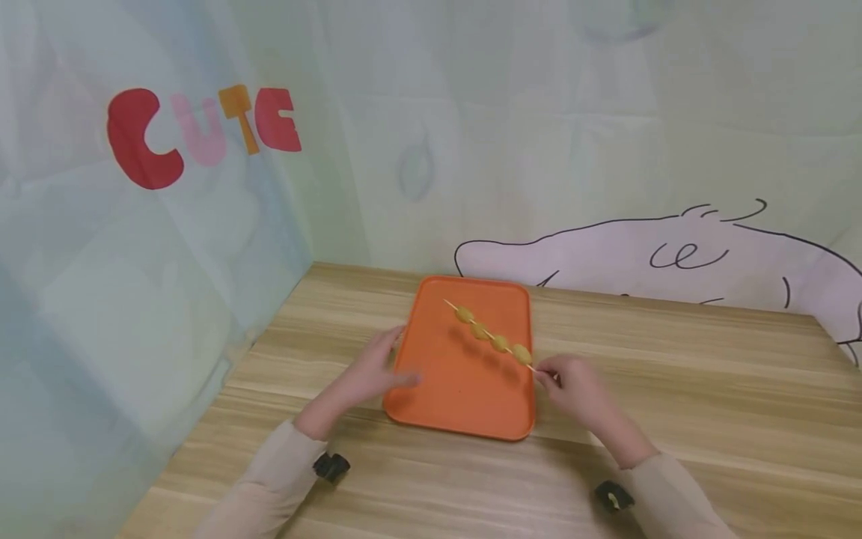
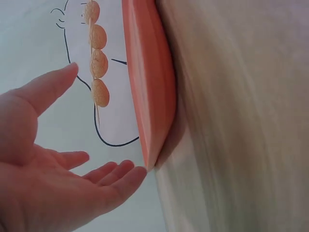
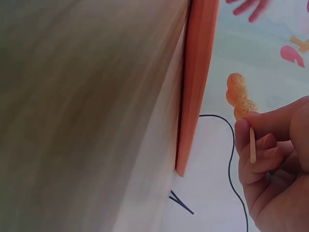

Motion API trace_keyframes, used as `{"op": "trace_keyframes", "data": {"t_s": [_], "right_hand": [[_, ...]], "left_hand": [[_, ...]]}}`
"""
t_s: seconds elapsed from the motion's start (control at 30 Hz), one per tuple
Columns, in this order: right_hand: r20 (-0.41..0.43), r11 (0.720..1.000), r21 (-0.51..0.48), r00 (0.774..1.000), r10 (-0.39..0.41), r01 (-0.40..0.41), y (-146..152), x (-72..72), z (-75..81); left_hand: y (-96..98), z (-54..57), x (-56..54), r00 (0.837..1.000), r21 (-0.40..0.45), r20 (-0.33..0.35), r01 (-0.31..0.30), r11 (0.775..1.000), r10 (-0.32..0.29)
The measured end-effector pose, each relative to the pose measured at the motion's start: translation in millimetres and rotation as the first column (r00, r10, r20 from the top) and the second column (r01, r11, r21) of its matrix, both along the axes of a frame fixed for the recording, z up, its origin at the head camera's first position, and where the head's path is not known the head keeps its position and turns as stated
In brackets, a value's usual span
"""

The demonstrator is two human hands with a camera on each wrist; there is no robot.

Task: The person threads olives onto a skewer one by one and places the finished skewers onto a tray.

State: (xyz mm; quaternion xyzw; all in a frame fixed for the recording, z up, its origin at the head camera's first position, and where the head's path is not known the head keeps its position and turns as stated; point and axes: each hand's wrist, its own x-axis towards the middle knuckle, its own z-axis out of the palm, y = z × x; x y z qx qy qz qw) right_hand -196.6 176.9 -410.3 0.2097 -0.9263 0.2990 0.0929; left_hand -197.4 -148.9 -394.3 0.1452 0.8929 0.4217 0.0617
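Note:
A skewer threaded with several round, golden-brown balls is held above an orange tray, casting a shadow on it. My right hand pinches the bare lower end of the stick between thumb and fingers, just off the tray's right edge; the right wrist view shows the stick's end poking out below the thumb. At the tray's left edge my left hand is spread, thumb over the tray. In the left wrist view its fingertips are close to the tray's corner; whether they touch it I cannot tell.
The tray lies on a wood-grain table. Behind and to the left hang printed cloth walls, with the letters CUTE on the left one. Dark wrist devices are by both sleeves.

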Motion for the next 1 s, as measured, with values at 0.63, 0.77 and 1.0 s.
{"op": "trace_keyframes", "data": {"t_s": [0.63, 0.77, 1.0], "right_hand": [[0.203, 0.999, -0.038, 0.979, 0.026, -0.018, -7, -13.6, -8.7], [0.211, 0.999, -0.041, 0.977, 0.030, -0.022, -8, -15.4, -9.8], [0.242, 0.999, -0.033, 0.970, 0.020, -0.013, -10, -16.6, -10.0]], "left_hand": [[-6.0, -13.0, 15.0, 0.997, -0.075, 0.081, -0.010, 0.997, 0.016], [-7.5, -13.5, 17.5, 0.996, -0.124, 0.082, -0.015, 0.992, 0.025], [-9.4, -14.2, 18.3, 0.996, -0.175, 0.087, 0.003, 0.985, 0.012]]}}
